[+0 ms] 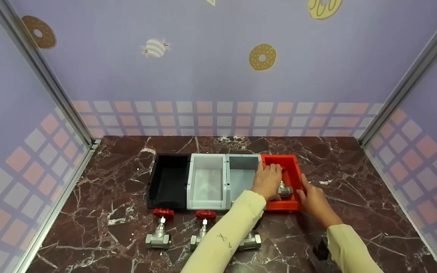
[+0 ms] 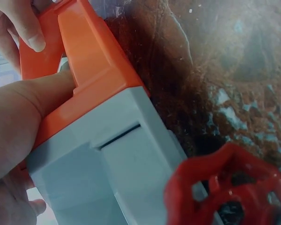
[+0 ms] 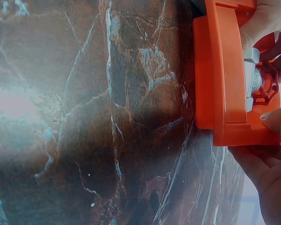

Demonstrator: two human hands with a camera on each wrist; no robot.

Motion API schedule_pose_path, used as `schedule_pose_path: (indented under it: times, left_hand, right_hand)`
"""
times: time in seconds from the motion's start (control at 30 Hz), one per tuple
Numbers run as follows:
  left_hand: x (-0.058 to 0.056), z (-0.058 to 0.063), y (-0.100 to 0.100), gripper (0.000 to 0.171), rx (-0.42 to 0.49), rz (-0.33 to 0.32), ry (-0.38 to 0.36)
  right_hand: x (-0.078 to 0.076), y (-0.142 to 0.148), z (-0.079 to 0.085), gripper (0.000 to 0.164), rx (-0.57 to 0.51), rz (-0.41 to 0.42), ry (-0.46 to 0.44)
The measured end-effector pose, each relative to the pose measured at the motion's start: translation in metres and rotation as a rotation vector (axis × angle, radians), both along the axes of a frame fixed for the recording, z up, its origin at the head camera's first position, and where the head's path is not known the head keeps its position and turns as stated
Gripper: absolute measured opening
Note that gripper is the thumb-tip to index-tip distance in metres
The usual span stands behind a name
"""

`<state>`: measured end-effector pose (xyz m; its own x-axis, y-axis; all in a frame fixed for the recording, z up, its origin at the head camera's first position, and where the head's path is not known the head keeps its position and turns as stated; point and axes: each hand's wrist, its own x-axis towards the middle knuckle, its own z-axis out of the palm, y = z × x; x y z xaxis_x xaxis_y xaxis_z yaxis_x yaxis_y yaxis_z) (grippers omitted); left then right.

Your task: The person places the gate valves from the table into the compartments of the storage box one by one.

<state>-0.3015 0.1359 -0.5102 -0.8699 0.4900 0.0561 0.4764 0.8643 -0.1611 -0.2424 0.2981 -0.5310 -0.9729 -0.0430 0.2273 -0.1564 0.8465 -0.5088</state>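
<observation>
A valve with a red handwheel (image 3: 266, 84) and a silver body (image 1: 285, 189) lies inside the red bin (image 1: 290, 205). My left hand (image 1: 267, 182) reaches over the bin's left wall, its thumb and fingers down at the valve, holding it; the grip is partly hidden. One of its fingers stretches over the side towards the grey bin (image 2: 107, 154). At the opposite wall my right hand (image 1: 314, 199) grips the red bin, thumb over the rim on the inside and fingers outside, as the right wrist view shows.
Left of the grey bin, a white bin (image 1: 191, 182) and a black bin (image 1: 167, 207) join the row. Several valves stand in front, including one at left (image 1: 158, 239), a middle one (image 1: 205, 223) and one partly behind the left sleeve (image 1: 252, 241). Patterned walls (image 1: 218, 83) surround the marbled tabletop (image 1: 101, 227).
</observation>
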Motion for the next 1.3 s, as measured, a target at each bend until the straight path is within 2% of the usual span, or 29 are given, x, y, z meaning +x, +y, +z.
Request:
schedule_pose_path:
  times: [0.1, 0.3, 0.37, 0.47, 0.77, 0.97, 1.2, 1.3]
  left_hand:
    - [0.0, -0.002, 0.001, 0.1, 0.009, -0.003, 0.028]
    - [0.001, -0.011, 0.003, 0.049, 0.071, -0.016, 0.125]
    - [0.001, -0.013, 0.004, 0.042, 0.093, -0.015, 0.152]
    - [0.001, -0.015, 0.004, 0.043, 0.113, -0.016, 0.177]
    - [0.003, -0.012, 0.006, 0.044, 0.105, -0.002, 0.127]
    - [0.003, -0.012, 0.006, 0.045, 0.101, 0.005, 0.109]
    - [0.003, -0.012, 0.006, 0.035, 0.112, 0.001, 0.133]
    - [0.002, -0.012, 0.005, 0.038, 0.106, 0.0, 0.122]
  right_hand:
    - [-0.001, 0.001, 0.0, 0.058, -0.001, -0.008, -0.024]
    - [-0.002, 0.0, 0.0, 0.059, 0.0, -0.014, -0.049]
    - [-0.003, -0.001, 0.0, 0.059, -0.001, -0.016, -0.047]
    - [-0.002, -0.001, 0.001, 0.059, -0.005, -0.018, -0.047]
    - [-0.002, -0.001, 0.0, 0.059, 0.0, -0.017, -0.016]
    - [-0.001, 0.0, -0.001, 0.059, -0.003, -0.022, -0.037]
    - [-0.001, -0.001, -0.001, 0.059, -0.006, -0.012, -0.029]
    - [-0.002, -0.001, -0.001, 0.059, -0.007, -0.014, -0.032]
